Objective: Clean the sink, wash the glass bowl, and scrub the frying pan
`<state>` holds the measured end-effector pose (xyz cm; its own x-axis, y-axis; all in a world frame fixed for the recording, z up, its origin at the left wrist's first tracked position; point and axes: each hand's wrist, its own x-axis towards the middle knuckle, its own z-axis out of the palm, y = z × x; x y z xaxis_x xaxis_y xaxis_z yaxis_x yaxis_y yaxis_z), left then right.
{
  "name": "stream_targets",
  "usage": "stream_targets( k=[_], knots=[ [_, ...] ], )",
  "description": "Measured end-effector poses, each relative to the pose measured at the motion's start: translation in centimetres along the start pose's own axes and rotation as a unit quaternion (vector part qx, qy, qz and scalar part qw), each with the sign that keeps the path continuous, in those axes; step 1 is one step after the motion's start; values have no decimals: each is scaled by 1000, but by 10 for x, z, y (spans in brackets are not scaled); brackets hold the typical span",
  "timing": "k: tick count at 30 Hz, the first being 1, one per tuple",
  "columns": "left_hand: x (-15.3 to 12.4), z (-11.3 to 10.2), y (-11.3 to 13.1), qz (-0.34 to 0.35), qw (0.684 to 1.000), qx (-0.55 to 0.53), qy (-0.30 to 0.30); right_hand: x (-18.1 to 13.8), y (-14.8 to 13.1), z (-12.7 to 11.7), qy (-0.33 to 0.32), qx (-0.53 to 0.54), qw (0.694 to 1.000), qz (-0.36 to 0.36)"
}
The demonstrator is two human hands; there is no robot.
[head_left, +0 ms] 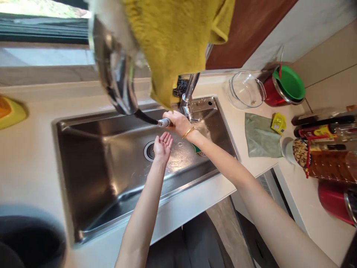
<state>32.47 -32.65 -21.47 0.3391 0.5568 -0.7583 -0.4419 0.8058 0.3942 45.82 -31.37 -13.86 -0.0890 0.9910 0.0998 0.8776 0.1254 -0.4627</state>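
Observation:
My right hand [180, 122], with a gold bangle at the wrist, is closed round the pull-out faucet head [164, 123]. Its black hose [146, 117] runs up into a shiny chrome spout [118, 80]. Just below, my left hand [164, 146] is held palm up over the sink, fingers stretched out and nothing in it. The steel sink [131, 160] has wet drops on its floor, and the drain [150, 151] lies behind my left hand. Under my right wrist, a green and white item [198, 149] is partly hidden.
A yellow cloth [178, 44] hangs over the faucet. Right of the sink are a glass bowl [245, 91], a red pot [275, 91] with a green bowl, a grey-green cloth [262, 136], a yellow packet [279, 123] and several bottles. A dark round object [30, 242] stands lower left.

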Motion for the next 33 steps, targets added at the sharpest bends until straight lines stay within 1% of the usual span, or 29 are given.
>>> stream_targets(
  k=[5,8,11,14,18,20,22,24,27,29,31,33],
  knots=[
    [-1,4,-12,4,999,37,-2,0,2,-3,-47,-12,997,-55],
    [-5,5,-17,4,999,50,0,-16,-5,-7,-88,5,995,-42],
    [-11,8,-22,2,998,66,-7,-43,-7,-21,-114,20,993,-21],
    [-17,12,-25,3,996,85,-21,-66,7,-44,-138,2,990,-29],
    [-24,20,-30,-7,996,72,-44,-76,33,-73,-164,-13,985,-48],
    [-28,25,-34,-14,996,66,-55,-78,41,-80,-174,-5,983,-57],
    [-34,30,-41,-15,994,77,-70,-84,49,-82,-173,17,983,-66],
    [-40,34,-49,-13,991,99,-85,-97,57,-80,-144,56,986,-68],
    [-48,38,-63,-22,987,118,-104,-125,76,-73,-26,125,991,-48],
    [-52,41,-70,-36,985,120,-116,-143,89,-68,60,143,988,-24],
    [-56,43,-76,-49,984,119,-120,-155,99,-65,153,145,977,25],
    [-58,45,-81,-59,985,114,-116,-159,107,-62,246,158,952,94]
  ],
)
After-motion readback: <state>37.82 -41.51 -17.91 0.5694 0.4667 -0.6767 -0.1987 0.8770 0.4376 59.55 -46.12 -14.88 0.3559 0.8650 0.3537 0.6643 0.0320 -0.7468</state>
